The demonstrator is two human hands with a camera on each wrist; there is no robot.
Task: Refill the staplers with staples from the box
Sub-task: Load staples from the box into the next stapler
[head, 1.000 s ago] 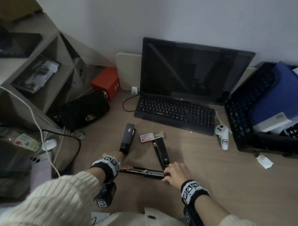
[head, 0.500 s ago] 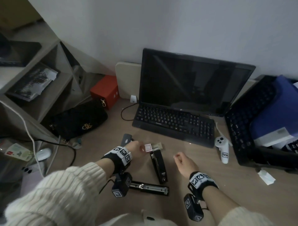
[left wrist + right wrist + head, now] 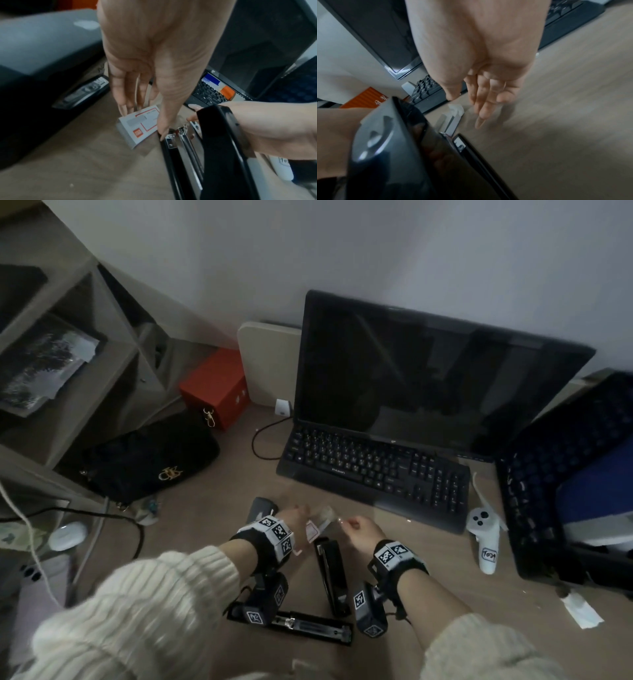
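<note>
The left hand (image 3: pixel 137 75) pinches the staple box (image 3: pixel 140 125), its open end facing right toward the loose-fingered, empty right hand (image 3: pixel 359 530).

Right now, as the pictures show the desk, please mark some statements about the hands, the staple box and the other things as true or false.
1. The left hand holds the staple box. True.
2. The monitor shows a bright picture. False: its screen is dark.
3. The right hand grips a stapler. False: it holds none; its fingers are loosely stretched out near the box.
4. A white controller lies to the right of the keyboard. True.
5. The red box stands on the shelf. False: it stands on the desk, behind the black bag.
</note>
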